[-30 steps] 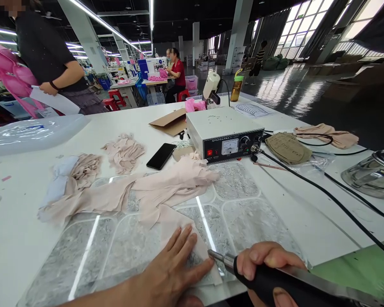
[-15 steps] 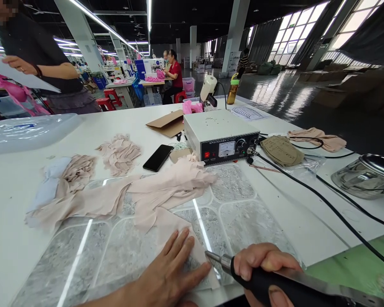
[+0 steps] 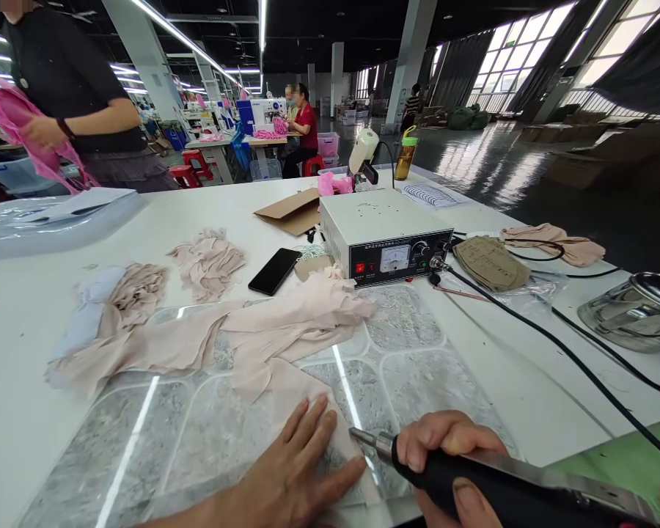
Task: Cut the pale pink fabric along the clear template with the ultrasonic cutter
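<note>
Flat on a piece of pale pink fabric [image 3: 302, 381] lies my left hand [image 3: 302, 458], fingers stretched out and thumb pointing right. The fabric rests on a clear-topped mat with a grey stone pattern [image 3: 214, 433]. My right hand [image 3: 451, 455] is wrapped round a black-handled ultrasonic welding gun [image 3: 473, 480]. Its metal tip [image 3: 363, 438] points left at the fabric's right edge, just beyond my left thumb; whether it touches cannot be made out. More pink fabric pieces [image 3: 302, 312] lie bunched behind my left hand.
Behind the mat stands a white generator box [image 3: 388, 227] with a black cable [image 3: 533, 323]. A phone [image 3: 275, 271], folded cardboard [image 3: 289, 210], brown patterns [image 3: 489, 262] and a steel pot [image 3: 635, 312] lie around it. Across the table a person [image 3: 71, 95] holds pink cloth.
The welding gun's tip has shifted slightly up along the fabric edge; my left hand stays nearly still. The person across has put down a white sheet and now holds pink cloth.
</note>
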`<control>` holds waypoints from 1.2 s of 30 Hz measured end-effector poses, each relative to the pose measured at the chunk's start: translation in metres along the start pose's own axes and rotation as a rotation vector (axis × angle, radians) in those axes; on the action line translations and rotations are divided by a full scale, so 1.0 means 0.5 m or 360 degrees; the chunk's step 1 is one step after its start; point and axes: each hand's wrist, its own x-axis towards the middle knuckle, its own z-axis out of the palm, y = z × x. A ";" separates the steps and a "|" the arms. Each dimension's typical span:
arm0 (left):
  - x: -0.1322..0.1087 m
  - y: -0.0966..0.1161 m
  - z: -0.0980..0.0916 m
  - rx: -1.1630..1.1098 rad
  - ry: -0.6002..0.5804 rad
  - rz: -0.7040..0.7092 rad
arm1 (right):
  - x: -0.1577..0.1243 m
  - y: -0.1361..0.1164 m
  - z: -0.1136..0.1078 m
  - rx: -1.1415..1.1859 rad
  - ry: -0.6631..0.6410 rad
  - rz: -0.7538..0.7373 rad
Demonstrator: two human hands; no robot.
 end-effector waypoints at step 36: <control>0.003 0.004 0.026 0.0214 0.0242 -0.0002 | 0.027 0.022 0.017 -0.0061 -0.0074 -0.0032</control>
